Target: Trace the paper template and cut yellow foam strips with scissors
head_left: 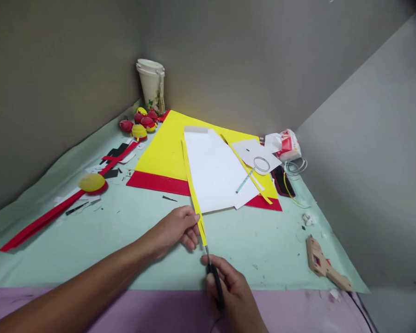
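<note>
My left hand [175, 230] pinches the near end of a long yellow paper strip [191, 185] that runs away from me over the pale green mat. My right hand [229, 289] is closed round black-handled scissors [213, 273], whose blades meet the strip's near end. The strip lies along the left edge of a white sheet [217, 173], which rests on a large yellow sheet [162, 148] over a red sheet [152, 181].
Red and yellow paper balls [140, 124] and a paper cup [152, 85] stand at the back. Red strips [48, 217] lie left. A tape ring [261, 164], pen, phone [282, 180], tissue pack [286, 144] and cardboard glue gun [321, 263] sit right. Grey walls enclose the corner.
</note>
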